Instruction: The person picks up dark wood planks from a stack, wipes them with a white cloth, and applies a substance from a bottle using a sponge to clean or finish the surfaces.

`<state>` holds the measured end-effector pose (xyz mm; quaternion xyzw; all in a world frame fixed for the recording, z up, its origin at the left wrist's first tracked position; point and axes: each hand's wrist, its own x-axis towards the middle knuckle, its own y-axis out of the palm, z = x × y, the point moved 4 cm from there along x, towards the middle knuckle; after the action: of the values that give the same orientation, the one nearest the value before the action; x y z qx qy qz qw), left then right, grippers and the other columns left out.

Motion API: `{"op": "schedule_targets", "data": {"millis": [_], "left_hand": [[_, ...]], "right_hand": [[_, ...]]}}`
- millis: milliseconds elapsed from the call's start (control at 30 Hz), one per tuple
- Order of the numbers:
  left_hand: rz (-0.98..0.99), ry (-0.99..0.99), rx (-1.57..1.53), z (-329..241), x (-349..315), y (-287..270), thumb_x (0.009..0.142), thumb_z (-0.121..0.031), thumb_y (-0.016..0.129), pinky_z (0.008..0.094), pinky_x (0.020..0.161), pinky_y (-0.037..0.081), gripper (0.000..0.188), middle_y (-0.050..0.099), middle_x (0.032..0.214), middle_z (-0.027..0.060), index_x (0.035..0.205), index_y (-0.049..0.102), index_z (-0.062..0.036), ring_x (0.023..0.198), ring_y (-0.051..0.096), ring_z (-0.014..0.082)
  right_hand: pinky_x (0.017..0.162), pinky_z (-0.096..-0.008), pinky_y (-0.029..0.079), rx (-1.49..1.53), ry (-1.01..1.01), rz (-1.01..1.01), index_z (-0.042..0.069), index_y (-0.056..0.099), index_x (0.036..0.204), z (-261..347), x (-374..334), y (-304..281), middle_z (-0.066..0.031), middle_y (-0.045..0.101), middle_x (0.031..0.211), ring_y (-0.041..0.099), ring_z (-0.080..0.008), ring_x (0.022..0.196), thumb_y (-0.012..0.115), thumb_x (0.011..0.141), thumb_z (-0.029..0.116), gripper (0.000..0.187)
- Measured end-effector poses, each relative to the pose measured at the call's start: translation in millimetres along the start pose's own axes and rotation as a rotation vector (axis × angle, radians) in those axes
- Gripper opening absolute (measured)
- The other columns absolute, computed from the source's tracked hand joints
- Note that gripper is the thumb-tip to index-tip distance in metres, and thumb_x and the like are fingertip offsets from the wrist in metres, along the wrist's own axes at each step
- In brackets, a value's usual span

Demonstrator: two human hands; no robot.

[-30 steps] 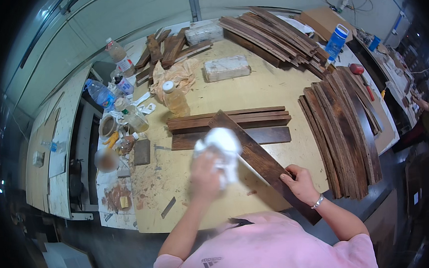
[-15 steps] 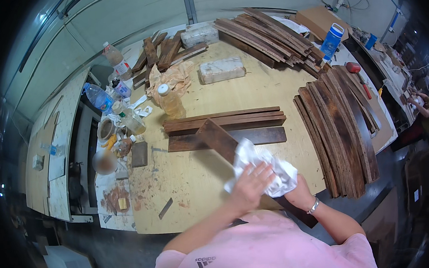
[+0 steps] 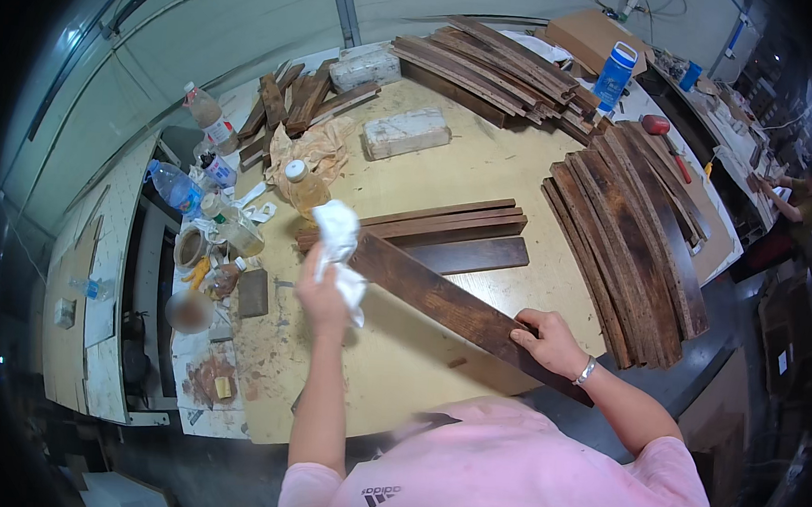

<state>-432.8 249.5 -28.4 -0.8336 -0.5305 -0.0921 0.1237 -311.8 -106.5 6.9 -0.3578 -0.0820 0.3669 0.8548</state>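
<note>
A dark brown wooden board (image 3: 449, 304) slants across the near part of the table, its lower right end reaching past the table edge. My right hand (image 3: 551, 344) grips it near that end, thumb on the upper face. At the far left end of the board, my left hand (image 3: 323, 295) is closed on a crumpled white cloth (image 3: 337, 235). The cloth hides that end of the board. Just beyond lie a flat dark board (image 3: 480, 254) and narrower wooden strips (image 3: 454, 221) side by side.
Curved wooden boards are stacked at the right (image 3: 621, 239) and the back (image 3: 492, 68). A wrapped white block (image 3: 406, 133) lies mid-table. A bottle of yellowish liquid (image 3: 305, 192) stands beyond my left hand, with several bottles further left. A blue bottle (image 3: 615, 76) stands far right; a person (image 3: 799, 212) is beyond.
My left hand has slid the cloth left along the board to its far end, uncovering the board's face. My right hand, formerly partly behind the cloth, now shows gripping the near end.
</note>
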Motion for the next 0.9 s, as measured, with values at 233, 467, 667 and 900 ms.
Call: {"op": "schedule_targets", "data": {"millis": [233,467,667,900], "left_hand": [[-0.216,-0.176,-0.349,-37,2,-115,0.089,0.006,0.052,0.032,0.081,0.053,0.036,0.062,0.113,0.0147,0.124,0.054,0.0075,0.093,0.064,0.0202],[-0.26,-0.121,-0.394,-62,-14,-126,0.09,0.003,0.053,0.031,0.082,0.052,0.033,0.061,0.113,0.0142,0.123,0.053,0.0093,0.096,0.063,0.0196],[-0.165,-0.068,-0.399,-72,-14,-109,0.09,0.001,0.056,0.0267,0.078,0.05,0.033,0.063,0.108,0.0112,0.122,0.054,0.0085,0.089,0.062,0.0156],[0.259,-0.341,-0.313,-62,-69,-26,0.085,0.0,0.064,0.026,0.076,0.051,0.031,0.065,0.097,0.0045,0.116,0.059,0.0033,0.085,0.061,0.0106]], "right_hand": [[0.063,-0.0411,0.048,0.001,0.017,0.196,-0.001,0.068,0.09,-54,29,45,-0.0221,0.064,0.072,0.063,-0.0335,0.066,0.065,0.084,0.029,0.031],[0.069,-0.0412,0.05,-0.116,-0.107,0.363,0.006,0.072,0.092,-55,62,73,-0.0181,0.069,0.081,0.065,-0.0353,0.074,0.063,0.086,0.031,0.027],[0.075,-0.0397,0.05,-0.309,-0.213,0.342,0.008,0.073,0.091,-39,68,77,-0.0135,0.068,0.09,0.063,-0.033,0.089,0.065,0.085,0.027,0.022],[0.096,-0.0331,0.045,0.481,-0.253,0.2,0.015,0.049,0.14,19,70,92,-0.0089,0.054,0.122,0.05,-0.0212,0.118,0.072,0.083,0.026,0.062]]}}
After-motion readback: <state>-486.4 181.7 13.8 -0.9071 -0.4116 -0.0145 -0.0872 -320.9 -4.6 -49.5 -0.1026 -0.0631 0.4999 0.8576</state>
